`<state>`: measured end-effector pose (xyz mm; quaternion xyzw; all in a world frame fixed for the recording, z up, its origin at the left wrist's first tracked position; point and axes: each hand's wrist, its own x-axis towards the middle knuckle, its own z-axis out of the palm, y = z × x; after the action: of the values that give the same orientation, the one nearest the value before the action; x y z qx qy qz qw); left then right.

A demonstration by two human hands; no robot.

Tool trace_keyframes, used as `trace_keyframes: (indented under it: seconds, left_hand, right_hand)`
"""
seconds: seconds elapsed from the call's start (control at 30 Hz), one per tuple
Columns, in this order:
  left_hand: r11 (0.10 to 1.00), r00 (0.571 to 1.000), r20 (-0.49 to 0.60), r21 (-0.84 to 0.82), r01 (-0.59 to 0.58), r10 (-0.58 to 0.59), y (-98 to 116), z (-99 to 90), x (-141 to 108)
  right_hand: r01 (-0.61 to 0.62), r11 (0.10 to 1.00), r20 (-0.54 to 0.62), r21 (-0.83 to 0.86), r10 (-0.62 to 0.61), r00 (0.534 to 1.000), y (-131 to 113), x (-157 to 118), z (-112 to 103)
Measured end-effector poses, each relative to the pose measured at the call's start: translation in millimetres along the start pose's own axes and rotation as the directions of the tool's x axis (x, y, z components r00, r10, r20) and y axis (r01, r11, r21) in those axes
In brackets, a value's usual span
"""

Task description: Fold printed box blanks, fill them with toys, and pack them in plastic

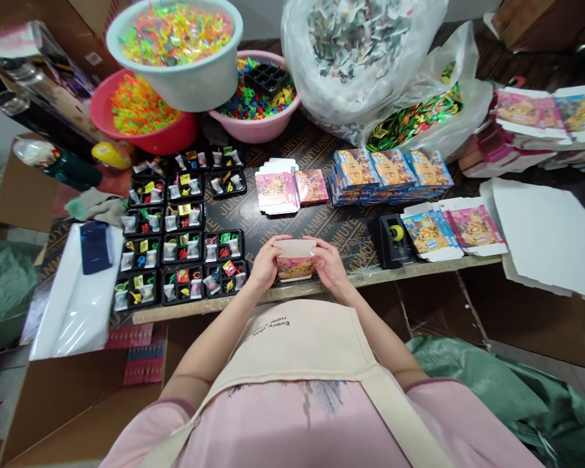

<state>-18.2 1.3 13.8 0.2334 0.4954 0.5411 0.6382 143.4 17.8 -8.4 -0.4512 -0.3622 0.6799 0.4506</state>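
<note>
Between my hands, close to the table's front edge, is a small printed cardboard box (295, 268) with a pale flap raised along its top. My left hand (267, 261) grips its left side and my right hand (327, 262) its right side, fingers closed on the card. Just beyond lie a stack of flat pink box blanks (275, 190) and a pink box (312, 186). Left of my hands, black trays (182, 247) with small toys and wrapped packets stand in rows. To the right, blue printed boxes (392, 172) are piled in several stacks.
A black tape dispenser (386, 244) stands near the right front edge, beside blue and pink flat boxes (431, 233) and white card sheets (550, 234). Tubs of plastic toys (175, 81) and a bag of shredded-looking packets (361, 58) line the back. An open carton (78, 403) sits below left.
</note>
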Motion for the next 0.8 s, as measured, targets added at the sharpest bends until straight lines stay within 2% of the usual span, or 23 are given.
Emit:
trace_keyframes:
  seconds: [0.1,0.23,0.33,0.4,0.53,0.63,0.7,0.8]
  left_hand:
    - [0.994,0.991,-0.082,-0.010,-0.111,0.110,-6,1.5,0]
    - [0.940,0.920,-0.207,0.005,-0.340,0.334,-18,8.5,-5]
    - [0.928,0.904,-0.209,0.064,-0.368,0.373,-21,11.4,-11]
    - [0.935,0.915,-0.193,0.092,-0.343,0.355,-20,9.6,-14]
    - [0.952,0.948,-0.112,0.107,-0.285,0.297,-10,0.4,-16]
    - [0.950,0.960,-0.072,0.183,-0.253,0.270,-5,-6.6,-15]
    - [0.918,0.953,-0.034,0.281,-0.280,0.301,-4,-12.4,-15]
    - [0.788,0.908,0.094,0.466,-0.403,0.409,-4,-25.4,-18]
  right_hand:
    - [0.107,0.994,-0.115,0.005,-0.105,0.988,2,2,10]
    - [0.290,0.957,-0.273,-0.016,-0.283,0.919,11,3,24]
    - [0.334,0.932,-0.320,-0.140,-0.362,0.876,15,0,29]
    - [0.332,0.918,-0.300,-0.218,-0.387,0.872,14,-4,27]
    - [0.329,0.902,-0.194,-0.279,-0.389,0.901,6,-14,17]
    - [0.328,0.890,-0.128,-0.316,-0.383,0.915,0,-17,11]
    - [0.336,0.881,-0.077,-0.333,-0.380,0.922,-4,-15,6]
    - [0.377,0.854,0.010,-0.360,-0.400,0.916,-7,-11,-5]
